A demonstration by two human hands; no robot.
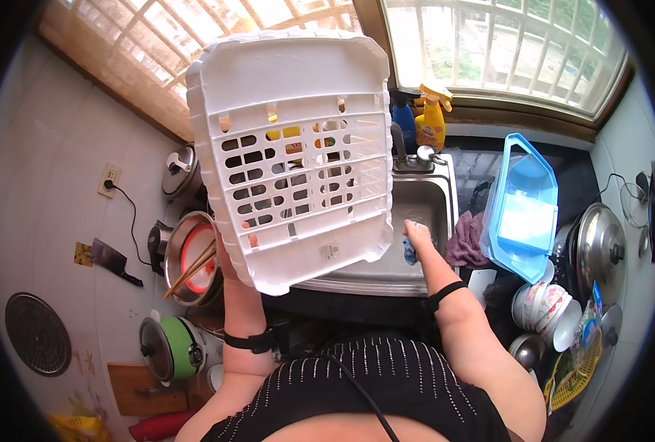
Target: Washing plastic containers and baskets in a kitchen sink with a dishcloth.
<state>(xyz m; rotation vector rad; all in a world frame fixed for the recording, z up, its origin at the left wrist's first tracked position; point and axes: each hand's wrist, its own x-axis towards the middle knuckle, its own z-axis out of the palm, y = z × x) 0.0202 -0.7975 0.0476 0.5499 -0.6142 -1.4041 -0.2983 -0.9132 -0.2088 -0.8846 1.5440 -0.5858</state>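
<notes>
A white plastic rack with slotted openings [299,243] is raised in front of me, its ribbed face towards the camera. My left hand [225,243] grips its left edge; most of the fingers are hidden behind it. My right hand [418,233] is closed around a crumpled blue cloth [409,252] over the stainless steel sink [429,204], to the right of the rack and apart from it. The faucet [399,141] stands behind the sink, partly covered by the rack. A purple cloth [465,240] lies at the sink's right edge.
Two spray bottles, one yellow [431,124], stand by the window. On the right counter are a light blue plastic container [548,221], stacked bowls [548,304] and pot lids. Metal bowls with chopsticks [195,265] and a green rice cooker [178,348] stand left. A cleaver [109,259] is against the wall.
</notes>
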